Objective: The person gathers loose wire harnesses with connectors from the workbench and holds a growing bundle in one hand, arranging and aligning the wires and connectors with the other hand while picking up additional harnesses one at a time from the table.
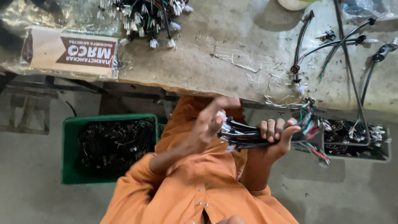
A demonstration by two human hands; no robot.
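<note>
My right hand (275,137) is closed around a bundle of black cables (248,136), which I hold level in front of my orange shirt. The bundle's coloured red, green and black wires (311,124) fan out past my right hand. My left hand (207,121) is at the bundle's other end. Its thumb and fingers pinch the white connector tips (224,121), and its index finger is raised.
A worn table (215,62) runs across the top, with a pile of wired connectors (145,16), a wrapped beige package (70,52) and loose black cables (344,41). A green crate (68,137) of dark cables sits lower left. A grey tray (386,154) of wires is on the right.
</note>
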